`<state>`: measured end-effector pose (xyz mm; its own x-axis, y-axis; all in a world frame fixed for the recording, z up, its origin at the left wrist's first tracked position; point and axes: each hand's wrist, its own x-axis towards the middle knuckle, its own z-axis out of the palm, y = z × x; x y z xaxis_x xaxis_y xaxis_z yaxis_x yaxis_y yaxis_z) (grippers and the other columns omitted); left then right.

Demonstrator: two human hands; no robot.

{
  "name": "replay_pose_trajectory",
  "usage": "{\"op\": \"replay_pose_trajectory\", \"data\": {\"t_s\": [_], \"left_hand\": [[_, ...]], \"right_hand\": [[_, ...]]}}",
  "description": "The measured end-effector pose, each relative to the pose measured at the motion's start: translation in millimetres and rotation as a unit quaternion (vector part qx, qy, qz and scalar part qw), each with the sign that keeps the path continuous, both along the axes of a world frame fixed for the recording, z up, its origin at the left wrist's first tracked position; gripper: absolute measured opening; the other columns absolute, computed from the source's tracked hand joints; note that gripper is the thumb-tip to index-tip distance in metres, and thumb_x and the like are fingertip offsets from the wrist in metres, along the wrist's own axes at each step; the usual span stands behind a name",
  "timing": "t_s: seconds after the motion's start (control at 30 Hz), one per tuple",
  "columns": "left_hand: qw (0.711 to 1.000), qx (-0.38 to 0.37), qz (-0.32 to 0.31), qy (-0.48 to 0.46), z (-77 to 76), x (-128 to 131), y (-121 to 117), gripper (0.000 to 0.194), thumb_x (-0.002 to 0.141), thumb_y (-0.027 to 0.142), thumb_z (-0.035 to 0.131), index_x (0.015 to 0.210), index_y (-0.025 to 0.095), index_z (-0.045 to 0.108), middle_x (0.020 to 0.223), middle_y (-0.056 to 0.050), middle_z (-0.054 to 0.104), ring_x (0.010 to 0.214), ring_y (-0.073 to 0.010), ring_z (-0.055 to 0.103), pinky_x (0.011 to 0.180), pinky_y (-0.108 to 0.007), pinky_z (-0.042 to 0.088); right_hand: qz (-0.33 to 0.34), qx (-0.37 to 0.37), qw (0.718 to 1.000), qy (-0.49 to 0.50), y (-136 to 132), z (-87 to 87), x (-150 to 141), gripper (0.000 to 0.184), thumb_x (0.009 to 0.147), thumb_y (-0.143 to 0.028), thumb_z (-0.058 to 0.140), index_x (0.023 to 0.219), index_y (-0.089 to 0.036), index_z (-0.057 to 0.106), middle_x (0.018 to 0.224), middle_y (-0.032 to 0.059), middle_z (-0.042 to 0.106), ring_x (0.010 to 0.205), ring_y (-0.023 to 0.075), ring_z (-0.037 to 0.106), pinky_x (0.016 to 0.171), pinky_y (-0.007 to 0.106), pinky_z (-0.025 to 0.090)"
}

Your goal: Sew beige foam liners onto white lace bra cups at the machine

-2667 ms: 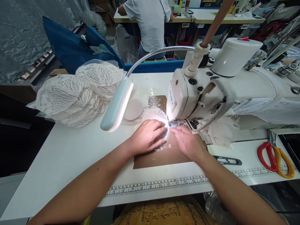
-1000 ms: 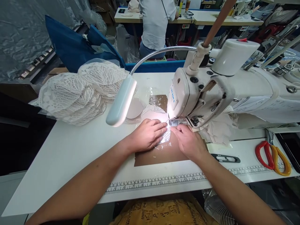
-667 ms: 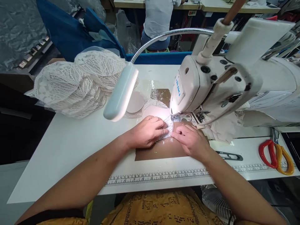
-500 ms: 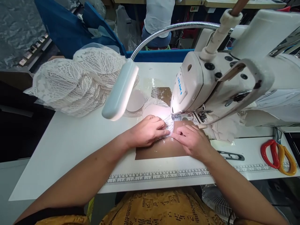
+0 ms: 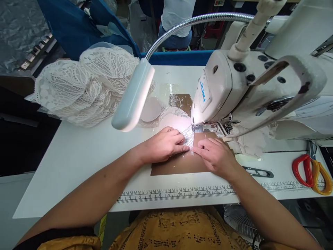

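A piece of white lace [image 5: 189, 137] with a smooth pale cup-like part [image 5: 173, 121] lies under the needle area of a white sewing machine [image 5: 215, 86]. My left hand [image 5: 166, 145] lies on the lace's near left side, fingers curled and thumb stretched along its edge, closed on it. At the lace's near corner, the fingertips of my right hand [image 5: 214, 154] meet my left thumb and pinch the edge. My right hand's other fingers are bent, partly hiding one another. Beneath both hands is a brown sheet [image 5: 179, 166] taped to the table.
A lamp [image 5: 134, 95] on a bent metal neck hangs left of the machine. White lace [image 5: 85, 85] is heaped at the back left. Red-and-yellow scissors [image 5: 312, 172] lie at the right, near a ruler strip [image 5: 182, 195] along the front edge. A person [image 5: 178, 21] sits beyond.
Both hands keep their hold on the lace, almost in place. My view has shifted slightly, so the machine looks larger and farther right.
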<state>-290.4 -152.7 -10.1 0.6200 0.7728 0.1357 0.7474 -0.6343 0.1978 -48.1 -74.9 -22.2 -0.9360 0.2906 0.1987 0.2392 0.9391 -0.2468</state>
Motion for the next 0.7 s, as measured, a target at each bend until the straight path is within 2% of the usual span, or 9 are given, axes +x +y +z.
{"op": "replay_pose_trajectory", "data": {"t_s": [0.33, 0.47, 0.57, 0.63, 0.7], "left_hand": [[1.000, -0.017, 0.005, 0.003, 0.4, 2, 0, 0.032, 0.101, 0.024, 0.041, 0.123, 0.029, 0.064, 0.090, -0.006, 0.062, 0.083, -0.0185, 0.050, 0.075, -0.034, 0.032], [1.000, -0.012, 0.007, 0.004, 0.6, 2, 0, 0.032, 0.101, 0.025, 0.041, 0.122, 0.029, 0.064, 0.092, -0.006, 0.063, 0.085, -0.0192, 0.051, 0.075, -0.034, 0.034], [1.000, -0.007, 0.015, 0.001, 1.8, 4, -1, 0.031, 0.101, 0.026, 0.040, 0.119, 0.026, 0.065, 0.112, -0.009, 0.064, 0.093, -0.0209, 0.053, 0.080, -0.036, 0.036], [0.999, -0.003, 0.031, -0.002, 1.9, 8, -1, 0.032, 0.100, 0.025, 0.039, 0.120, 0.024, 0.064, 0.129, -0.009, 0.059, 0.098, -0.0219, 0.053, 0.082, -0.037, 0.038], [0.998, 0.004, 0.056, 0.003, 0.9, 12, 0, 0.034, 0.100, 0.025, 0.038, 0.125, 0.021, 0.060, 0.136, -0.010, 0.055, 0.097, -0.0220, 0.054, 0.080, -0.036, 0.039]], "right_hand": [[-0.030, -0.038, 0.997, 0.052, -1, 1.8, 0, 0.041, 0.080, -0.001, 0.044, 0.104, -0.022, 0.070, 0.084, 0.0028, 0.060, 0.072, 0.0144, 0.046, 0.061, 0.027, 0.031], [-0.029, -0.028, 0.999, 0.034, -3, 1.6, -2, 0.041, 0.080, -0.001, 0.045, 0.106, -0.022, 0.069, 0.084, 0.0029, 0.060, 0.071, 0.0147, 0.045, 0.062, 0.027, 0.031], [-0.019, -0.003, 1.000, 0.005, -5, 1.2, -4, 0.040, 0.080, -0.001, 0.046, 0.107, -0.022, 0.068, 0.083, 0.0030, 0.059, 0.071, 0.0153, 0.042, 0.063, 0.028, 0.030], [-0.020, 0.006, 1.000, -0.003, -7, 1.7, -5, 0.038, 0.081, -0.002, 0.046, 0.106, -0.020, 0.068, 0.083, 0.0035, 0.059, 0.072, 0.0160, 0.041, 0.063, 0.029, 0.029], [-0.021, 0.008, 1.000, -0.004, -8, 2.9, -6, 0.034, 0.082, -0.003, 0.045, 0.102, -0.019, 0.068, 0.082, 0.0041, 0.058, 0.073, 0.0166, 0.041, 0.063, 0.029, 0.028]]}}
